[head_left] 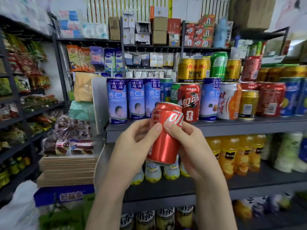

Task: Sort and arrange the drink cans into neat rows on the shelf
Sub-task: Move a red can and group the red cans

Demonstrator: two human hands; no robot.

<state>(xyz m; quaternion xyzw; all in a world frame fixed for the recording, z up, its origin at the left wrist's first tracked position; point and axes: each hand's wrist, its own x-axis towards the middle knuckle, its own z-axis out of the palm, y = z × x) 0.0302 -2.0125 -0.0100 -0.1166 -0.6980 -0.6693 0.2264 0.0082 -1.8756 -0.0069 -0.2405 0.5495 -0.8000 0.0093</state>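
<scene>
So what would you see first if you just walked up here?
First comes the red cola can, tilted right in the middle and gripped by the left hand and the right hand. Behind it the shelf holds a jumble of cans, with tall blue cans at the left and gold cans stacked on top. Bright orange bottles stand lower down, to the right.

A can (164,133) sits between left hand (132,145) and right hand (192,143), before the shelf (240,127) of stacked cans (186,70).

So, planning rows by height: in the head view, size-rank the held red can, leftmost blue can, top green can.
1. held red can, though nearest the camera.
2. leftmost blue can.
3. top green can.
</scene>
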